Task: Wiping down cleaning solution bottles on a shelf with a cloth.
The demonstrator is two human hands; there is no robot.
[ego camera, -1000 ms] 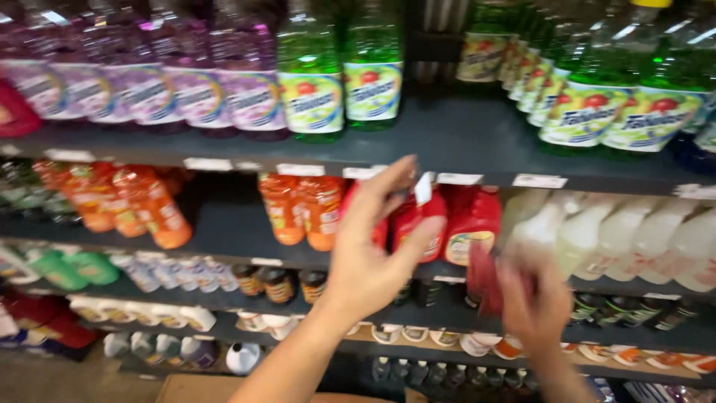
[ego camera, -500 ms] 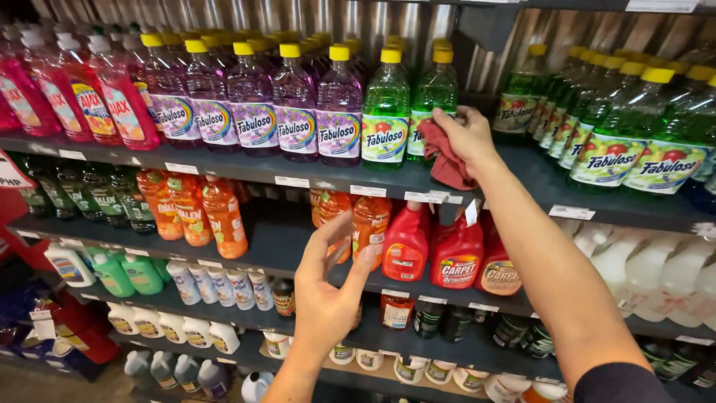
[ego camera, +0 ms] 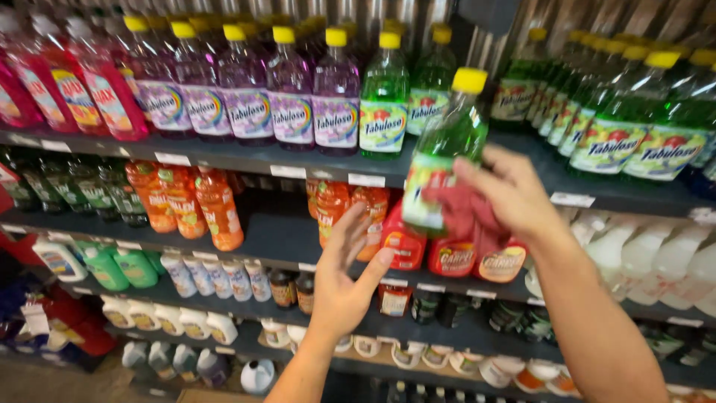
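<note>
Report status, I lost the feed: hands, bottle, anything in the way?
Right hand grips green bottle with red cloth, off the shelf. Left hand open below, empty. Nothing between them.

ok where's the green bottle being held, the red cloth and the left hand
green bottle (ego camera: 447,127), head view, upper body under the yellow cap
red cloth (ego camera: 466,213), head view, middle fold
left hand (ego camera: 344,287), head view, palm

- Right hand (ego camera: 514,195) grips a tilted green bottle (ego camera: 440,153) and a red cloth (ego camera: 466,216).
- Left hand (ego camera: 344,280) spread open below, touching nothing, before the shelf (ego camera: 246,160).
</note>
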